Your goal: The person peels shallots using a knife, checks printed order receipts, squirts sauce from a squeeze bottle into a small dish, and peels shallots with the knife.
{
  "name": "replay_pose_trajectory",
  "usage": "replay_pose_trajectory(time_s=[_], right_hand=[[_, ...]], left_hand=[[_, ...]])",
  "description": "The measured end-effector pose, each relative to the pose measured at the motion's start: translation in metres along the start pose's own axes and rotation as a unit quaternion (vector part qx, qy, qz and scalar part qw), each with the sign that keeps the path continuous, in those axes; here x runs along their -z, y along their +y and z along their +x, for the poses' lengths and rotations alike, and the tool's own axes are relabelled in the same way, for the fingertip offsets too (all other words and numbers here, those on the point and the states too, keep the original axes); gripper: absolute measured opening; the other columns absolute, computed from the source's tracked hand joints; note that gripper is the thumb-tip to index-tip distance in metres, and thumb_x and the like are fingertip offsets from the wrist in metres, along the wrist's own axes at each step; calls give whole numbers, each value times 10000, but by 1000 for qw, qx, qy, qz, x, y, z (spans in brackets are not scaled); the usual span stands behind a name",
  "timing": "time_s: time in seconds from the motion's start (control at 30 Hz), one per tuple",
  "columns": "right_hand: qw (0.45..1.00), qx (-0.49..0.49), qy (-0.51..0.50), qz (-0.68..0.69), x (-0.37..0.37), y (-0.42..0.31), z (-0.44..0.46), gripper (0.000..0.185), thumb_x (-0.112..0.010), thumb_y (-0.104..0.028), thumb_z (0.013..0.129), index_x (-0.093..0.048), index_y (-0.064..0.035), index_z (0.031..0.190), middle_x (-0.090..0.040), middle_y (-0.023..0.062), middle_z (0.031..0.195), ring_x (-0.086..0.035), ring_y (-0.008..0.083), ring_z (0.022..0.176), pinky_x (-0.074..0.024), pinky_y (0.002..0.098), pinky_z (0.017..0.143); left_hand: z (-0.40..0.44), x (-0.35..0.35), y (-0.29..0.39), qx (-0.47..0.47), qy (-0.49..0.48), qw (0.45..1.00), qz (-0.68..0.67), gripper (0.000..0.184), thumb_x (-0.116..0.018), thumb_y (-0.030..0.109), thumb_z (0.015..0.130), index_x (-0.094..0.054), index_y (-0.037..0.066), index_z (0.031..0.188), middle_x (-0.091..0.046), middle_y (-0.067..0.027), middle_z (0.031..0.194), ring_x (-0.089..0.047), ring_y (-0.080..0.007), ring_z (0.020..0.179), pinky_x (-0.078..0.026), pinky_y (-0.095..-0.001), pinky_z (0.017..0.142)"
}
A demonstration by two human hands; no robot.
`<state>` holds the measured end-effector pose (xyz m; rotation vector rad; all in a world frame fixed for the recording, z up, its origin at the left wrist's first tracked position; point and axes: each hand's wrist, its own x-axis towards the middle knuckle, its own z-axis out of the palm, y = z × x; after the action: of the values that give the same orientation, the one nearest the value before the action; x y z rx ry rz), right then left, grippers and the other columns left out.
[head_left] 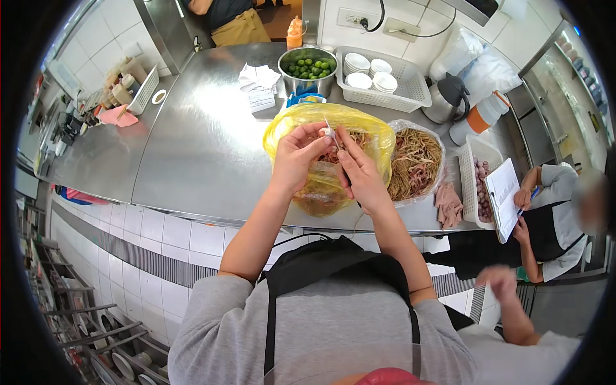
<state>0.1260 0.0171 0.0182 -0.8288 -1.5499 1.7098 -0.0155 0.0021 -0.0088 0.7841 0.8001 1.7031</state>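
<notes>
Above the open mouth of a yellow plastic bag (279, 125), my left hand (294, 159) pinches a small, pale pinkish bulb (325, 132), probably a shallot or garlic. In my right hand (364, 174) is a small knife (332, 133) with a dark handle, its thin blade up against the bulb. My fingers partly cover both. Reddish-brown scraps lie inside the yellow bag. Just right of it, a clear bag (416, 163) holds a heap of dry, stringy brown stalks with some reddish pieces.
A steel pot of green limes (309, 67) and a white basket of small bowls (384, 95) stand behind the bags. To the right are a kettle (445, 99), a pink cloth (448, 205) and a basket of small purplish bulbs (482, 183). A person holds a clipboard (502, 196); another's hand (499, 282) is nearby.
</notes>
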Motion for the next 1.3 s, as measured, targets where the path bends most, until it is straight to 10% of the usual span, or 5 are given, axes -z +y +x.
replay_pose_trajectory(time_s=[1.3], right_hand=[[998,-27,25,50,6,4,2,399,-380,-178,910,-335,-150,1306,-372,-29,560,-316,35,440,-297,176,370]], left_hand=[[5,-3,9,19,-12,998,-63,298,-569,25,790,-508,-19,1079,-588,-84,935,-580,-125,809,-488,-222,710]])
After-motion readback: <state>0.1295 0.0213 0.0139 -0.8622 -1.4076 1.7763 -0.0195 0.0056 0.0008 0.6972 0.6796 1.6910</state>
